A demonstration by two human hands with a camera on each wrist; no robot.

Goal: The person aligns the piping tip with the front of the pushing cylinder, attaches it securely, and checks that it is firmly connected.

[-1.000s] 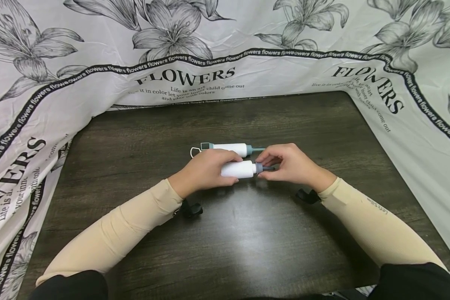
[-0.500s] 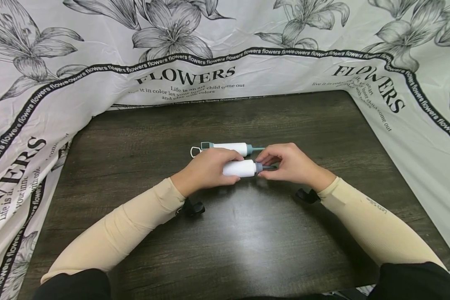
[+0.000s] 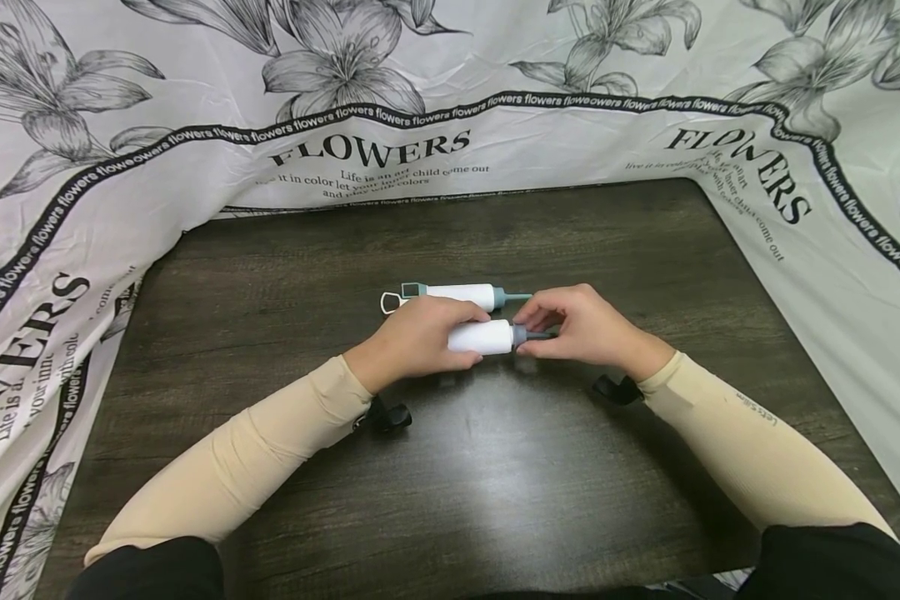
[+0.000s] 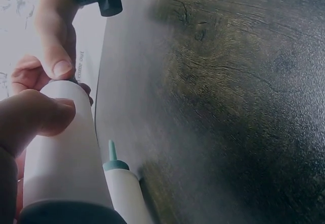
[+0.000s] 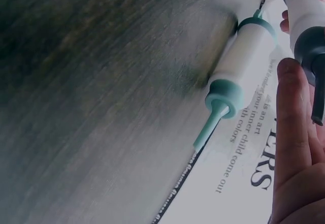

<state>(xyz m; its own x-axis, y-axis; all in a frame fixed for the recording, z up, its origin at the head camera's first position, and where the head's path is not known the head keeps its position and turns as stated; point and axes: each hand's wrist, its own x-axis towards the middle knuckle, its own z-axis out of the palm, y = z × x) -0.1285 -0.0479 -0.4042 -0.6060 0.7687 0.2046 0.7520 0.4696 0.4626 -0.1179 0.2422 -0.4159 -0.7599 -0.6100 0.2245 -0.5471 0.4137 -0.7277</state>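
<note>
A white squeeze bottle (image 3: 480,337) lies level in my left hand (image 3: 420,337), whose thumb and fingers grip its body. At the bottle's right end, my right hand (image 3: 592,329) pinches the grey nozzle cap (image 3: 520,335) between thumb and fingers. The cap's thin dark spout (image 5: 318,92) points away from the bottle in the right wrist view. Just beyond, a second white squeeze bottle (image 3: 461,296) with a teal nozzle cap (image 5: 224,98) lies on the table. The left wrist view shows the held bottle's dark end (image 4: 71,214). Whether the grey cap is turning cannot be told.
Behind the left hand, a cream loop (image 3: 383,305) and a teal loop (image 3: 412,290) stick out at the bottles' left ends. The dark wooden table (image 3: 330,250) is bordered at the back and sides by a white flower-print cloth (image 3: 495,50).
My left hand and the held bottle have shifted slightly to the right. The right hand keeps its pinch on the grey cap, and the teal-capped bottle stays where it was.
</note>
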